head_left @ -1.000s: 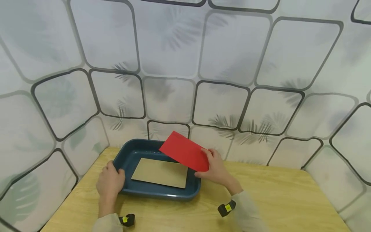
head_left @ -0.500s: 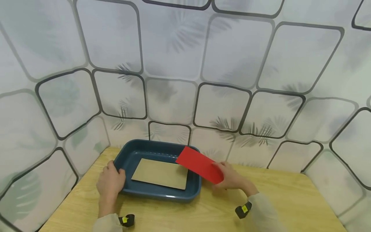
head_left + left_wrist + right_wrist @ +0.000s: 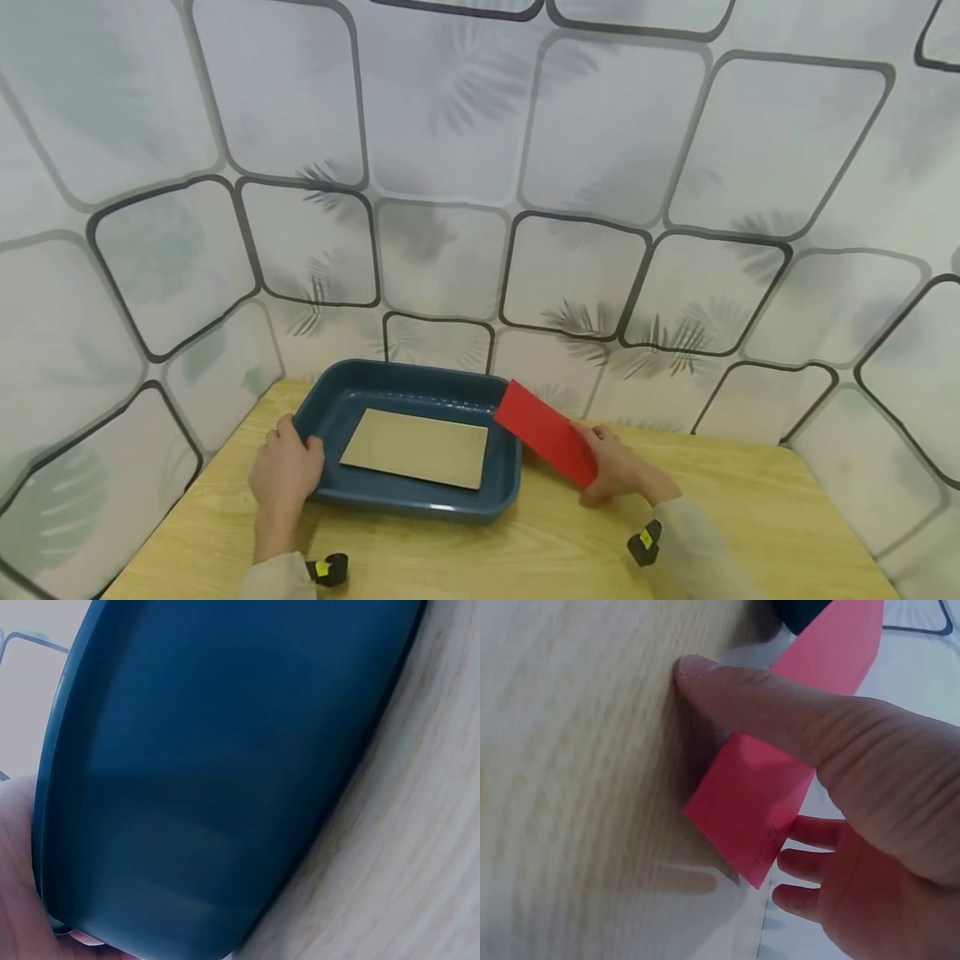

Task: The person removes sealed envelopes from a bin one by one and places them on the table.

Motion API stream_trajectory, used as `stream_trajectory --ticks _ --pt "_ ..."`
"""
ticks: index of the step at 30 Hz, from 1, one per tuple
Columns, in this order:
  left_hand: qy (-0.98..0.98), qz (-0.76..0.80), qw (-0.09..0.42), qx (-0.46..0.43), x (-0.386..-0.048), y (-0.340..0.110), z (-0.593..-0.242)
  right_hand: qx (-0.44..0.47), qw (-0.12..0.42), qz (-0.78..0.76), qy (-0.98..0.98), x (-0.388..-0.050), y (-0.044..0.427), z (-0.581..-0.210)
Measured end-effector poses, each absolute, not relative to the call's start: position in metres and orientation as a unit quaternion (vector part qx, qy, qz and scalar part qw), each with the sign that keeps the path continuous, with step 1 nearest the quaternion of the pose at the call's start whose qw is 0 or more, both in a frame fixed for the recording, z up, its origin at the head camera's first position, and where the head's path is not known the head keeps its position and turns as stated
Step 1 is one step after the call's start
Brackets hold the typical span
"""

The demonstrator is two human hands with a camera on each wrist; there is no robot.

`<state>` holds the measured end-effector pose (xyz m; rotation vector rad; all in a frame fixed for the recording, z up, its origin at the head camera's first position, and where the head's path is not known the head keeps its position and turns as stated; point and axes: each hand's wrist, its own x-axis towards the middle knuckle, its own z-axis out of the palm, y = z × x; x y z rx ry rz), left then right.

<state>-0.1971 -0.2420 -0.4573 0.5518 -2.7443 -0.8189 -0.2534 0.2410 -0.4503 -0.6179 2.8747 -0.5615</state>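
My left hand grips the left end of a dark blue rectangular tray, its fingers over the rim. Inside the tray a flat tan board lies on the bottom. Just right of the tray, my right hand holds a red card by its near right end. The card slants, its far corner reaching the tray's right rim. In the right wrist view, the thumb crosses the card on one side and fingers show at its other edge; faint marks sit near one corner. The tray's outer wall fills the left wrist view.
A pale wooden table carries everything. Patterned fabric walls close in the back and both sides, right behind the table's far edge. Each wrist wears a black strap device.
My right hand has carried the red card from above the tray rightward and down toward the table. The left hand, the tray and the tan board have stayed put.
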Motion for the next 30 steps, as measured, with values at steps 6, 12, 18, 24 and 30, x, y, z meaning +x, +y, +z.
stream_trajectory --ticks 6,12,18,24,30 --pt "-0.937 -0.275 0.112 0.182 -0.199 -0.241 -0.453 -0.213 0.105 -0.181 0.954 -0.258 0.251 -0.446" --pt "-0.937 -0.273 0.113 0.188 -0.197 -0.241 -0.453 -0.212 0.133 -0.151 0.956 -0.261 0.258 -0.44" --pt "-0.935 -0.273 0.116 0.192 -0.198 -0.242 -0.451 -0.187 0.153 -0.109 0.964 -0.267 0.268 -0.432" --pt "-0.936 -0.272 0.13 0.181 -0.2 -0.242 -0.45 -0.181 0.178 -0.104 0.962 -0.274 0.274 -0.426" --pt "-0.936 -0.269 0.121 0.19 -0.199 -0.243 -0.454 -0.179 0.193 -0.094 0.96 -0.276 0.276 -0.431"
